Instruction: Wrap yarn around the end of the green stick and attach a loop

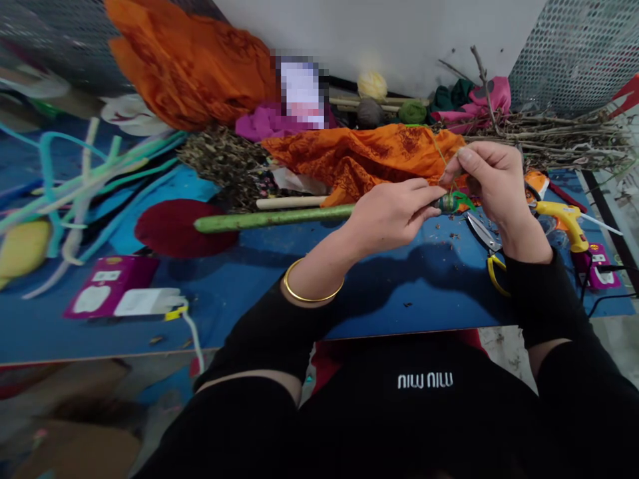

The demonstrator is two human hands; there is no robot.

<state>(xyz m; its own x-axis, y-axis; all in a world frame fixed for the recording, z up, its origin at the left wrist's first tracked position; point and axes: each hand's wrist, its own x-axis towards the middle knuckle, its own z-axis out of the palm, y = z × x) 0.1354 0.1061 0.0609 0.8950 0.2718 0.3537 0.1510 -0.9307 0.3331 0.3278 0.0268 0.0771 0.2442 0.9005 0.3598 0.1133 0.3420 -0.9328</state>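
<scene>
My left hand (392,211) is closed around a long green stick (279,219) near its right end. That end is wrapped in dark material and thin cord, with bright green strips (464,201) sticking out. The stick's left end lies over a dark red round piece (167,229). My right hand (492,176) pinches a thin greenish string (442,154) just above the wrapped end. Scissors (486,243) with yellow handles lie on the blue table below my right hand. Behind the stick spreads an orange patterned cloth (359,156).
A yellow glue gun (564,219) with a cord stands at the right by a purple box (602,266). Dry twigs (559,143) and yarn balls (372,86) lie along the back. At the left are coloured foam-like tubes (80,179) and another purple box (107,286).
</scene>
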